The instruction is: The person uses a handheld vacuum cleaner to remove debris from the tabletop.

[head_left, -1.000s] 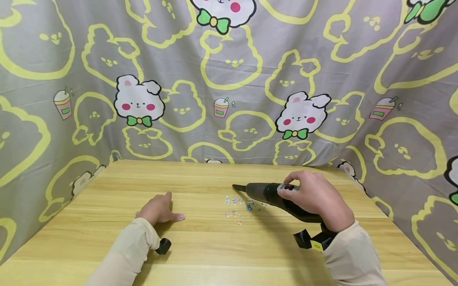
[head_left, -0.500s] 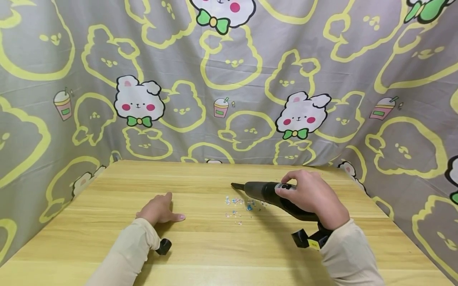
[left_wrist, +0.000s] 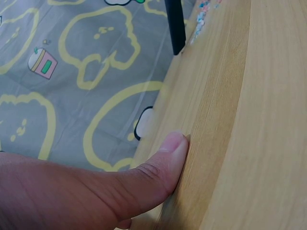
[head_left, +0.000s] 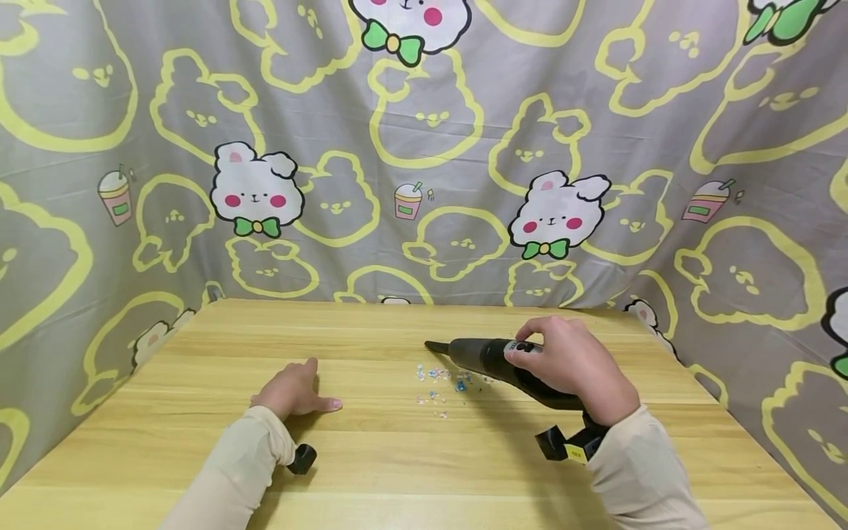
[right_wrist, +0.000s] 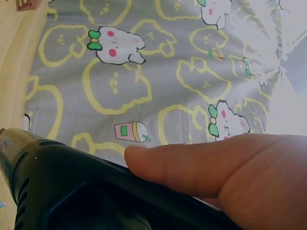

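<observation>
In the head view my right hand (head_left: 573,361) grips a black handheld vacuum cleaner (head_left: 486,357), thumb and fingers around its body near the switch. Its narrow nozzle points left and down, close over the wood just behind a scatter of small blue, pink and white bits (head_left: 442,375). Seen from the right wrist, the thumb lies along the vacuum's dark casing, and bits show inside the clear front section (right_wrist: 17,143). To the left, my left hand (head_left: 291,389) rests on the table with its thumb stretched out, holding nothing. The nozzle tip (left_wrist: 176,33) appears at the top of the left wrist view.
The light wooden table (head_left: 371,471) spreads under both arms. A grey curtain (head_left: 344,110) with yellow outlines and white bunnies hangs behind it and along both sides. Black camera mounts (head_left: 563,444) sit at the wrists.
My right hand has shifted the vacuum cleaner slightly to the left over the past second. The left hand and the scattered bits look about the same.
</observation>
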`<state>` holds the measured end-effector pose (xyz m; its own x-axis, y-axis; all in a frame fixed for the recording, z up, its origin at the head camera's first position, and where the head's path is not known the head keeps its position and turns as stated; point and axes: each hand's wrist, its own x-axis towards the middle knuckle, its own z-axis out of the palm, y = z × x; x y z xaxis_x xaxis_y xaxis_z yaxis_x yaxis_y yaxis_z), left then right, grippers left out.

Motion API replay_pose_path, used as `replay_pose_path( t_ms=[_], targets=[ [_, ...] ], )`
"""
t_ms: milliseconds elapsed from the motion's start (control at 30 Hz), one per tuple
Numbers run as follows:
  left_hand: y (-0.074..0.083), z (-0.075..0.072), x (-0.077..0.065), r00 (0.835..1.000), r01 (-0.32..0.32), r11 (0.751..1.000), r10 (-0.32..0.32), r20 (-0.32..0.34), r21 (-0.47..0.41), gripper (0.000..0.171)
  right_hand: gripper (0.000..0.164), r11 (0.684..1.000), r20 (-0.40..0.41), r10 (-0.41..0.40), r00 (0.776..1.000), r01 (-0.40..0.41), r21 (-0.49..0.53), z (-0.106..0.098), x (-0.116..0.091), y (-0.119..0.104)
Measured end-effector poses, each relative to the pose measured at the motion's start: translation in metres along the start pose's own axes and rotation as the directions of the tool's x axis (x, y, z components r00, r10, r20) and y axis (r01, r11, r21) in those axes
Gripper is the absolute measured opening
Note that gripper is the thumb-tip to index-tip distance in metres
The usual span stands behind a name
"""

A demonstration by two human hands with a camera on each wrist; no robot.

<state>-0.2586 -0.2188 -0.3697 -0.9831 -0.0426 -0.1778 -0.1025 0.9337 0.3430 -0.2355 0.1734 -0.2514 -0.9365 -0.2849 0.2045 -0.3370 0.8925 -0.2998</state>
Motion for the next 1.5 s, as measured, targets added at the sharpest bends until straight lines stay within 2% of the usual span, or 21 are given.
replay_pose_path(
  t_ms=[467, 933, 1167, 1500],
  targets=[
    [-0.002, -0.001, 0.000, 1.000, -0.030, 0.999, 0.030, -0.006, 0.010, 0.112, 0.031, 1.000, 0.013, -0.002, 1.000, 0.002, 0.008, -0.001, 0.001, 0.002],
    [-0.001, -0.001, 0.001, 1.000, -0.016, 1.000, 0.016, 0.001, 0.018, 0.114, 0.029, 0.998, 0.038, -0.055, 0.998, 0.054, 0.019, -0.014, -0.009, 0.004],
    [-0.002, -0.001, 0.001, 1.000, -0.018, 1.000, 0.018, 0.001, 0.016, 0.114, 0.025, 0.995, 0.023, -0.098, 0.995, 0.098, 0.014, -0.017, -0.013, 0.003],
    [-0.002, -0.001, 0.001, 1.000, -0.030, 0.999, 0.030, -0.001, 0.016, 0.114, 0.026, 0.995, 0.032, -0.104, 0.994, 0.103, 0.013, -0.018, -0.016, 0.002]
  ],
)
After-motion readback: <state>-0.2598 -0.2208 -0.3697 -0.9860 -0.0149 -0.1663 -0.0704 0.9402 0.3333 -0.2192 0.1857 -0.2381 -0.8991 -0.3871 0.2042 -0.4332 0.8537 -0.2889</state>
